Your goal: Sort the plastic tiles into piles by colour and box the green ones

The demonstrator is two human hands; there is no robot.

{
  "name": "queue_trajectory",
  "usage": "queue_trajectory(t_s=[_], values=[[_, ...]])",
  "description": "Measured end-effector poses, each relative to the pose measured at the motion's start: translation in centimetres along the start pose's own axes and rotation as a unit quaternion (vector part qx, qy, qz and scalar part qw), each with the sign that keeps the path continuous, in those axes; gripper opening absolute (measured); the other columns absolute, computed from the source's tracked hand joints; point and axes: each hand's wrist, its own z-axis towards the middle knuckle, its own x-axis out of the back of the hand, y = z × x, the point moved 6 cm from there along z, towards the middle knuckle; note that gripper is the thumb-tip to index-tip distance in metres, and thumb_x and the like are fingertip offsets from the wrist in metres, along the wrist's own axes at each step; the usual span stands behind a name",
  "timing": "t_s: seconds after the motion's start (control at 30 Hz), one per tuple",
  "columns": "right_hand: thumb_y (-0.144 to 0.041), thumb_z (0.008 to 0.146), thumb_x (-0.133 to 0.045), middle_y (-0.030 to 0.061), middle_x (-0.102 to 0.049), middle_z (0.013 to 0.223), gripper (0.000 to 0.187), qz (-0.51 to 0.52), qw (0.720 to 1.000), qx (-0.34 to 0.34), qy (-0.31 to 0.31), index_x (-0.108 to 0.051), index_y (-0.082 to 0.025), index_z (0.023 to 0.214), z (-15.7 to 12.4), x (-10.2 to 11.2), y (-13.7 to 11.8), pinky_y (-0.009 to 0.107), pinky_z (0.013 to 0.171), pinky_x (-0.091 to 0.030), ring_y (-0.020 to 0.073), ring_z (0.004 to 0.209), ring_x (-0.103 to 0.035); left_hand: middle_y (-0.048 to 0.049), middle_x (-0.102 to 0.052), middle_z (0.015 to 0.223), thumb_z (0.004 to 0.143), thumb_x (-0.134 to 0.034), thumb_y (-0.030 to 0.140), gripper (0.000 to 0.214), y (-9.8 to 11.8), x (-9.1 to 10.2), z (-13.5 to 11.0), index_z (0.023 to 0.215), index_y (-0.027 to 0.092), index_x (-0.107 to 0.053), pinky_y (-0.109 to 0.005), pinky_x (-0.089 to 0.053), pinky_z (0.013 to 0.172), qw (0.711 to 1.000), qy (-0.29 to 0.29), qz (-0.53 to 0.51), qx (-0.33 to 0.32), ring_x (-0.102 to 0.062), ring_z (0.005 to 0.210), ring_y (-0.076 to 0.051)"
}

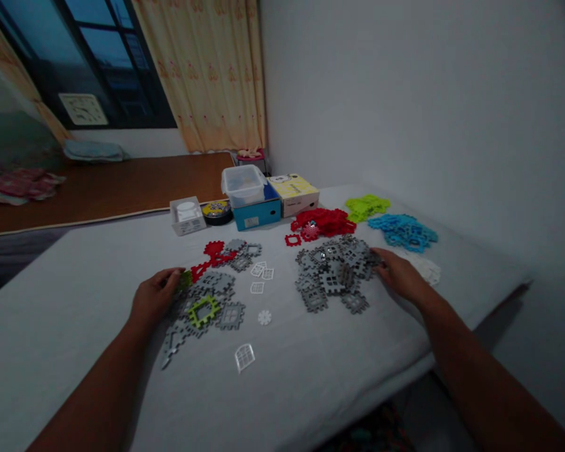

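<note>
At the left, my left hand [156, 294] is closed with its fingertips on a lime-green interlocking building tile [185, 280]. Beside it lies a loose group of mostly grey tiles [213, 282], with a green square frame tile [204, 311] on top and several red tiles [214, 248] at its far side. My right hand [399, 274] is at the right edge of a heaped pile of grey tiles [332, 270], fingers pinched on a grey tile [375, 260] there. Part of that tile is hidden by the fingers.
White window pieces [245, 357] and a white flower-shaped piece [264, 317] lie between the groups. Behind are red [327, 222], green [367, 206] and blue [403, 231] piles, a blue box [257, 213], a yellow box [294, 193] and a clear container [243, 183]. A wall stands right.
</note>
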Motion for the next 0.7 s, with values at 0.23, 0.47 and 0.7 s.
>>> queue_trajectory(t_s=[0.23,0.47,0.7], values=[[-0.039,0.092,-0.038,0.011,-0.064,0.123,0.043,-0.065,0.997,-0.034,0.015,-0.065,-0.019,0.118,1.2,2.4,7.6,0.044,0.095,-0.045,0.0276,0.114,-0.057,0.0033,-0.075,0.087,0.075,-0.048,0.053,0.039,-0.2,0.2,0.4,0.097,0.029,-0.071,-0.034,-0.052,0.075,1.0,-0.003,0.013,0.018,-0.067,0.086,-0.025],[-0.051,0.092,-0.038,0.0072,-0.054,0.137,0.046,-0.054,0.996,0.011,-0.065,-0.061,-0.027,0.125,0.1,-0.7,7.9,0.05,0.102,-0.038,0.0267,0.128,-0.047,0.0043,-0.075,0.087,0.072,-0.049,0.057,0.039,-0.5,0.4,0.5,0.093,0.032,-0.07,-0.037,-0.053,0.077,0.999,-0.005,0.021,0.036,-0.067,0.087,-0.027],[-0.057,0.088,-0.044,0.0075,-0.058,0.133,0.047,-0.068,0.996,-0.005,-0.05,-0.064,-0.028,0.12,0.5,1.6,8.3,0.052,0.094,-0.044,0.0317,0.122,-0.051,-0.0047,-0.075,0.092,0.075,-0.048,0.055,0.042,0.5,0.6,0.1,0.094,0.027,-0.072,-0.038,-0.053,0.077,1.0,-0.001,0.017,0.011,-0.069,0.09,-0.029]])
